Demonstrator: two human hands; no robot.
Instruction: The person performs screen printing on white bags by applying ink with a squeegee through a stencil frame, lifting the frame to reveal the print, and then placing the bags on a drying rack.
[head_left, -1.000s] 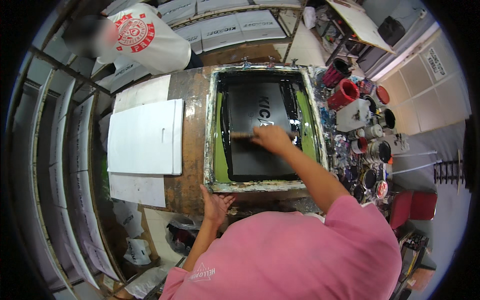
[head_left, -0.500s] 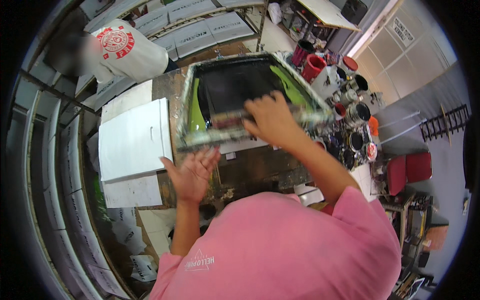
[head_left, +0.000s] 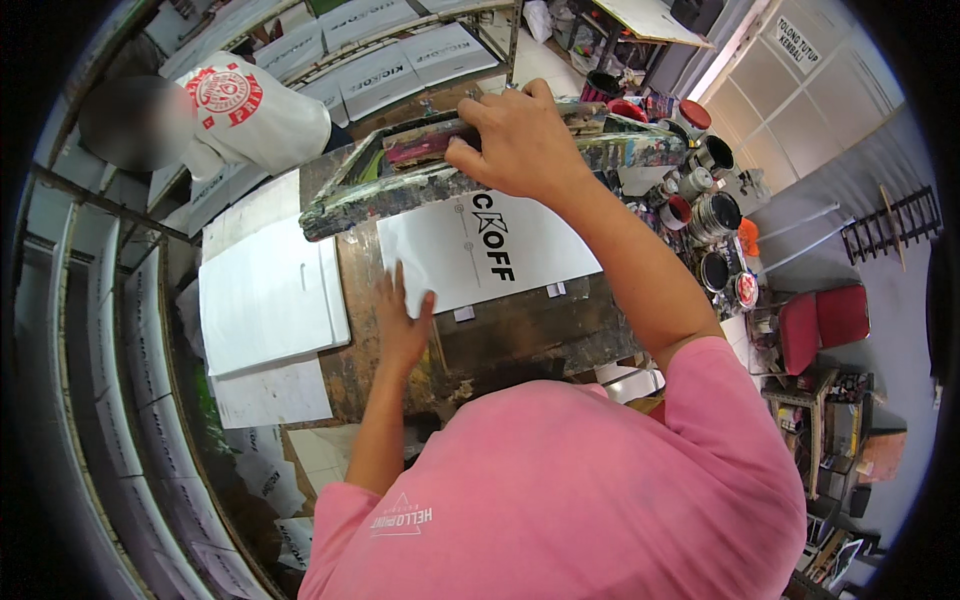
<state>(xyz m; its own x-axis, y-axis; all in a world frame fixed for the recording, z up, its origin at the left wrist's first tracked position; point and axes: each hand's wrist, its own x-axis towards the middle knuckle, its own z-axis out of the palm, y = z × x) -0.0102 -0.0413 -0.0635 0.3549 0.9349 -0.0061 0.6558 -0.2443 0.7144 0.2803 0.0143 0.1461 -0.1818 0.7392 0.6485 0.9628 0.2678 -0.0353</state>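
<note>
My right hand (head_left: 515, 140) grips the near rail of a paint-stained screen frame (head_left: 350, 200) together with a squeegee (head_left: 415, 145), and the frame is tilted up off the table. Under it lies a white sheet (head_left: 540, 270) with fresh black lettering. My left hand (head_left: 403, 325) rests flat, fingers spread, at the sheet's left edge on the worn brown table (head_left: 520, 335). Neither hand is hidden.
A stack of blank white sheets (head_left: 265, 295) lies left of the table. Several paint cans (head_left: 715, 215) crowd the right side. Another person in a white shirt (head_left: 250, 110) stands at the far left. Printed sheets (head_left: 400, 55) fill racks behind; a red chair (head_left: 825, 325) stands right.
The screen frame lay flat with my right hand on the squeegee; now it is lifted, exposing the printed sheet. My left hand moved from the table's front edge up to the sheet.
</note>
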